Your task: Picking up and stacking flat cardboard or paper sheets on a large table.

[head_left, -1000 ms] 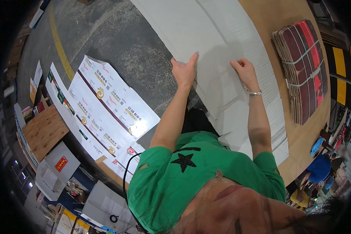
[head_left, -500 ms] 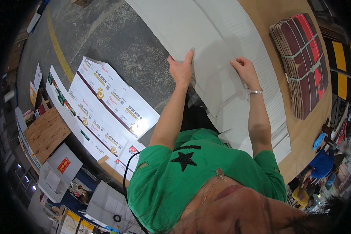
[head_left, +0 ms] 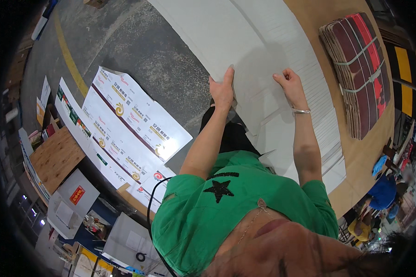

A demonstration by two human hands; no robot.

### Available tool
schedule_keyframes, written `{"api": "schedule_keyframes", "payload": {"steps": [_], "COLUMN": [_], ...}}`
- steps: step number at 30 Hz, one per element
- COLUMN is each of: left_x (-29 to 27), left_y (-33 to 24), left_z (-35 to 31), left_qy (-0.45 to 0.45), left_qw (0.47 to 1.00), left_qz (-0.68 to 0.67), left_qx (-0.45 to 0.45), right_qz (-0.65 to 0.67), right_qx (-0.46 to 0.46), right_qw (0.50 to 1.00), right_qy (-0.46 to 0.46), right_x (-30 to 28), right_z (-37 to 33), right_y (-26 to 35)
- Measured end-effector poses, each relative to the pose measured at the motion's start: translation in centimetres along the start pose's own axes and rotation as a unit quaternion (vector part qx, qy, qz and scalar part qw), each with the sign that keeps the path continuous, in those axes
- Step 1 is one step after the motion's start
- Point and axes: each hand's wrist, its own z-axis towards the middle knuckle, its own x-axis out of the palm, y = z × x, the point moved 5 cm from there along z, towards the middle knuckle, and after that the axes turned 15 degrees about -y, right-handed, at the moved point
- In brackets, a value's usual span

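Observation:
A wide spread of overlapping white sheets (head_left: 252, 27), fanned into many narrow edges along its right side, lies in front of me. My left hand (head_left: 223, 92) is closed on the left edge of these white sheets, thumb stretched along the edge. Its lower fingers are partly hidden. Over the middle of the sheets is my right hand (head_left: 292, 87), its fingers curled in and nothing visible in them. A silvery bracelet (head_left: 301, 111) circles that wrist. Whether the right fingertips touch the paper, I cannot tell.
Right of the sheets, a strapped bundle of dark red and bright red cardboard (head_left: 356, 76) rests on a brown board (head_left: 309, 14). Printed white sheets (head_left: 138, 120) lie at left, near a plywood panel (head_left: 55, 159). People sit at the far right. Black-and-yellow stripes (head_left: 404, 78) stand beyond the bundle.
My left hand has slid a little toward me and to the right along the sheets' edge. My right hand has barely moved, its fingers still curled.

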Motion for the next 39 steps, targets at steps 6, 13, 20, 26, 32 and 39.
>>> {"api": "schedule_keyframes", "payload": {"steps": [6, 13, 20, 26, 32, 39], "left_x": [0.0, -0.2, -0.6, -0.4, -0.6, -0.5], "left_y": [0.8, 1.2, 0.3, -0.8, -1.5, -1.8], "left_z": [0.4, 0.8, 0.6, -0.1, -0.2, -0.3], "left_qy": [0.012, 0.025, -0.024, -0.045, -0.053, -0.055], "left_qw": [0.999, 0.998, 0.999, 0.996, 0.992, 0.988], "left_qz": [-0.026, 0.013, 0.048, 0.058, 0.097, 0.137], "left_qx": [-0.023, -0.047, 0.002, 0.042, 0.055, 0.039], "right_qz": [-0.009, -0.067, -0.066, -0.036, -0.127, -0.003], "right_qx": [-0.013, -0.066, -0.051, -0.087, -0.057, -0.008], "right_qw": [1.000, 0.996, 0.997, 0.995, 0.988, 1.000], "right_qy": [-0.015, -0.004, -0.005, -0.011, -0.060, -0.014], "right_x": [0.1, 0.2, 0.0, -0.3, -1.1, -1.0], "right_z": [-0.4, -0.1, -0.2, -0.1, -1.9, -1.3], "right_y": [1.0, 1.0, 0.6, 0.1, 1.6, -1.1]}}
